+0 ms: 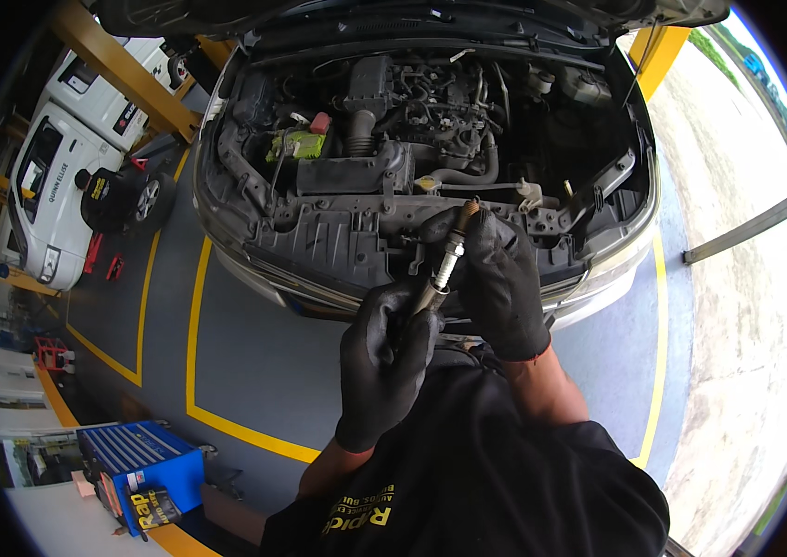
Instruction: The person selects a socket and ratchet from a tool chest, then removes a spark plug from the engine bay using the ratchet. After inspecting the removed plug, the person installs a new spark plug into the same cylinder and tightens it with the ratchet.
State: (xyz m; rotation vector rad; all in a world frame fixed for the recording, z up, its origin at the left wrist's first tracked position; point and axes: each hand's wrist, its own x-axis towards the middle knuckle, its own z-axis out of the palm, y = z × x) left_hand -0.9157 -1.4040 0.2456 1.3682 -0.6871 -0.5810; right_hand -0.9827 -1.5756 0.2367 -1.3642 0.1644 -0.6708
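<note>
Metal socket (432,297) in L hand (382,357), R hand (503,278) w/ spark plug (449,261)

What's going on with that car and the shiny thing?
The person is holding a spark plug in front of the car. The gloved right hand grips its threaded end, and the gloved left hand holds a metal tube at its white end. The engine bay is open.

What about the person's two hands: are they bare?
No: dark, close-fitting black gloves cover both the left hand and the right hand.
</note>
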